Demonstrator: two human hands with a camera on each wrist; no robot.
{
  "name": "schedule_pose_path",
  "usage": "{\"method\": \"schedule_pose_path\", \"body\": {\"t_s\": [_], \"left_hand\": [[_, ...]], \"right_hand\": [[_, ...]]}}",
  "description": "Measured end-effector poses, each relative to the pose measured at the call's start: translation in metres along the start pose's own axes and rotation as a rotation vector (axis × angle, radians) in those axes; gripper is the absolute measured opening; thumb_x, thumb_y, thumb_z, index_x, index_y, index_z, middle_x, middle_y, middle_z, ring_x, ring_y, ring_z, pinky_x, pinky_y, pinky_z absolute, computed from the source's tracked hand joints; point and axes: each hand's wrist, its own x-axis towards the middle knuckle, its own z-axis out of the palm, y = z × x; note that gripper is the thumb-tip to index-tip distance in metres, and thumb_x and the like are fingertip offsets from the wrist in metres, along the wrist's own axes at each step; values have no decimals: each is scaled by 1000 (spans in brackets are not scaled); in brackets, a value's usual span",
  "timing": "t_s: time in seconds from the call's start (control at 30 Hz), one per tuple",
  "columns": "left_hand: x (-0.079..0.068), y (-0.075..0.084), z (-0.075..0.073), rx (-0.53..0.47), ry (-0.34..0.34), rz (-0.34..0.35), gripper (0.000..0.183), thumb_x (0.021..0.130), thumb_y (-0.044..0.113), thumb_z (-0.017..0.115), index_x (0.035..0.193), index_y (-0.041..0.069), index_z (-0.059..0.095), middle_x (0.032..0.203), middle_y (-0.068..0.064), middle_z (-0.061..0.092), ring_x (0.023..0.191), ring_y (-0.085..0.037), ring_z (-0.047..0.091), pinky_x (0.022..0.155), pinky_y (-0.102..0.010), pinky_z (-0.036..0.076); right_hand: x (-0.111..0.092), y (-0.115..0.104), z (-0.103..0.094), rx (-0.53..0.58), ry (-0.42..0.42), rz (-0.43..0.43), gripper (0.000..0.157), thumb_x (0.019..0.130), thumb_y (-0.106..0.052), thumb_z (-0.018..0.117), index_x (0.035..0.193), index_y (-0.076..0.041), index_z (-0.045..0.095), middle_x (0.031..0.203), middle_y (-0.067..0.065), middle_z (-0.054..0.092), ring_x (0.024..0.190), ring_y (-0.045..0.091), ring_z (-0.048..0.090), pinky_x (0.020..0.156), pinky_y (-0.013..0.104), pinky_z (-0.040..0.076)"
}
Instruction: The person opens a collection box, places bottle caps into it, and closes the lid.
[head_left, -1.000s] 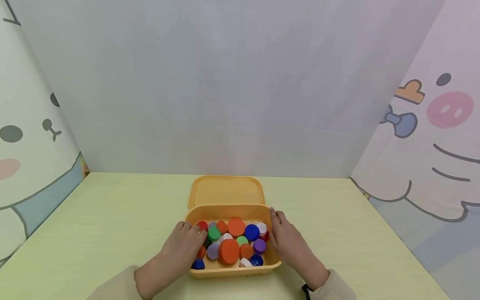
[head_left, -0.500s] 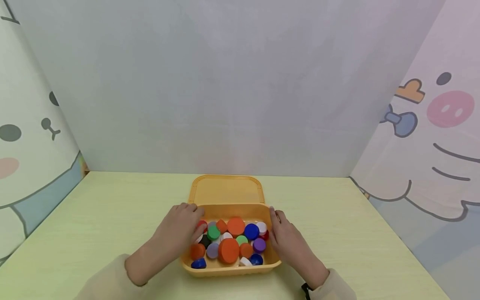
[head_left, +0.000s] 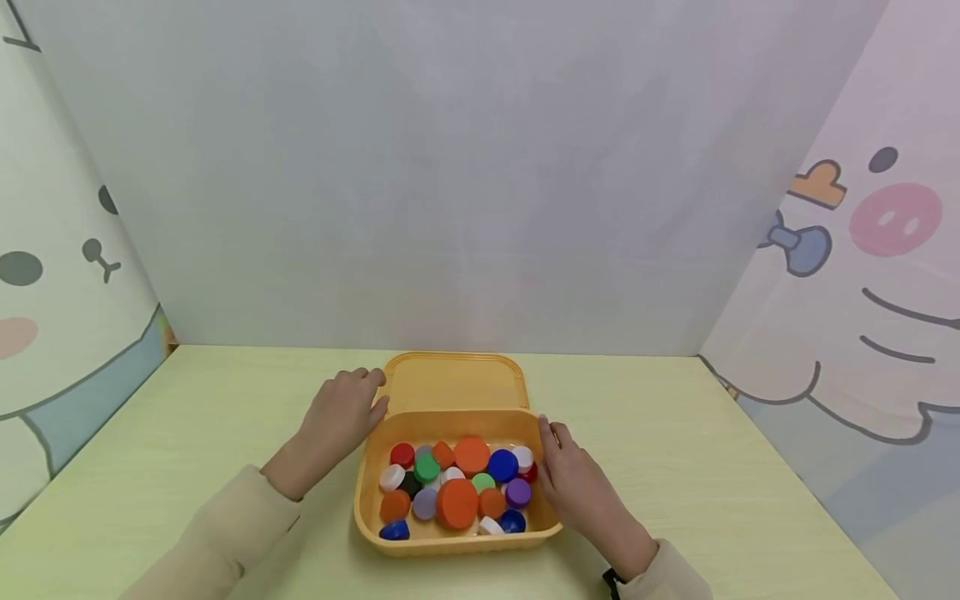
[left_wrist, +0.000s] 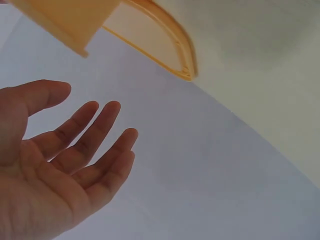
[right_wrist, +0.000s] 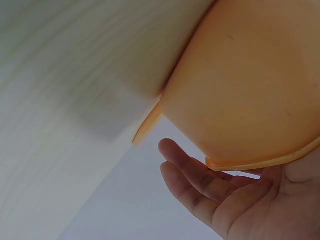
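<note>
A yellow plastic box (head_left: 457, 546) stands on the table, holding several plastic bottle caps (head_left: 457, 503) in red, orange, blue, green, purple, white and black. Its yellow lid (head_left: 453, 383) lies flat just behind it. My left hand (head_left: 341, 417) is off the box's far left corner, near the lid's left edge. In the left wrist view its fingers (left_wrist: 110, 115) are spread and loosely bent with nothing in them. My right hand (head_left: 581, 487) grips the box's right rim. In the right wrist view, the rim (right_wrist: 260, 164) passes over that palm, and the thumb is hidden.
The pale wooden tabletop (head_left: 247, 400) stretches out on both sides of the box. A plain grey backdrop (head_left: 450, 183) closes off the back. Side panels with cartoon animals (head_left: 885, 267) stand at left and right.
My left hand has lifted out of the box's left side and moved away and to the left, uncovering the caps there. The box and my right hand stay in place.
</note>
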Motion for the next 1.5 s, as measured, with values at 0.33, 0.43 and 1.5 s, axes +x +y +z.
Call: {"method": "schedule_pose_path", "body": {"t_s": [0.33,0.43,1.5], "left_hand": [[15,-24,25,-56,-108,-97,22,81,14,66,89,-5,60,75,-16,61,62,-24,56,57,-36,53],[18,-28,30,-63,-134,-119,22,80,13,65,89,-6,59,76,-16,61,64,-25,57,59,-38,53],[33,-38,72,-74,-260,-232,14,83,10,56,75,-1,57,68,-11,53,63,-25,55,56,-39,49]], "right_hand": [[-1,-1,-1,5,-13,6,54,90,-15,52,138,3,35,126,20,47,89,28,61,80,40,53],[-1,-1,-1,3,-14,5,54,90,-16,53,138,3,34,126,20,47,89,27,61,79,40,53],[-1,-2,-2,0,-22,11,55,90,-17,53,138,2,34,127,19,46,90,26,60,81,40,52]]}}
